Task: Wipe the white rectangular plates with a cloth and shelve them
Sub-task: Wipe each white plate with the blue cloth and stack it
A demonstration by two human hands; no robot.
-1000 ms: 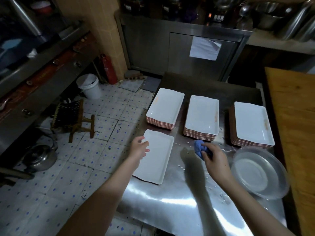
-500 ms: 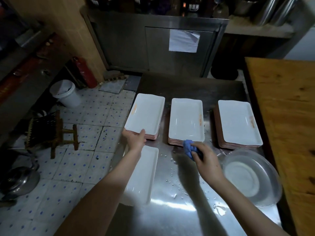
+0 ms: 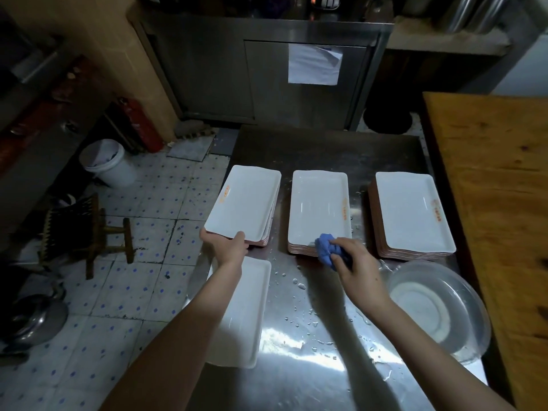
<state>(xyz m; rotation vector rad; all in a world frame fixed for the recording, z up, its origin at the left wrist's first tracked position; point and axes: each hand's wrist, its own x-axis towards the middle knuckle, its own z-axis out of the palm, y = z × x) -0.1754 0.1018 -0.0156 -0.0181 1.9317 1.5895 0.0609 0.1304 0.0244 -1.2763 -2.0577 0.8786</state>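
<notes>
Your left hand (image 3: 226, 247) grips the top plate (image 3: 246, 200) of the left stack (image 3: 264, 242), fingers round its near edge, left edge of the bench (image 3: 311, 336); right hand (image 3: 360, 271), fingers bunched on the cloth (image 3: 324, 247), at the middle stack (image 3: 318, 203).

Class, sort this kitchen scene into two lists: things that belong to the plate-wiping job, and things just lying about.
Job: left plate stack, its top plate gripped by the left hand; middle plate stack; right plate stack; single plate; blue cloth in the right hand; probably the basin.
Lying about: white bucket; wooden stool; fire extinguisher; kettle.
</notes>
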